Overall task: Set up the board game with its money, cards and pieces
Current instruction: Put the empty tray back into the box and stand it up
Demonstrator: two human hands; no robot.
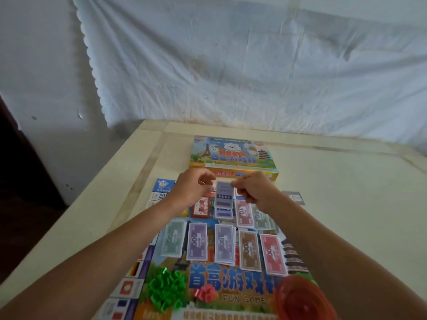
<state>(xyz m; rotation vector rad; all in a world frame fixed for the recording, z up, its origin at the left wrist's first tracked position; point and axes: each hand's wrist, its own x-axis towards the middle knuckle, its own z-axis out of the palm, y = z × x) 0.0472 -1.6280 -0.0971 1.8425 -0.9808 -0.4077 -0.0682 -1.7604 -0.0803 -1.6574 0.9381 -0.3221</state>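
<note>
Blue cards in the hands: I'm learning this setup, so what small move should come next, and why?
Probably lower the blue cards onto the matching blue pile that shows just below them on the board. The left hand and right hand both pinch them near the top, above that pile, and the banknote stacks beside it already lie sorted in rows.

so the box [233, 153] sits behind the board [231, 282] on the table [346, 204], money stacks [224, 245] lined up across it, houses [166, 292] front left, bowl [302, 299] front right
</note>
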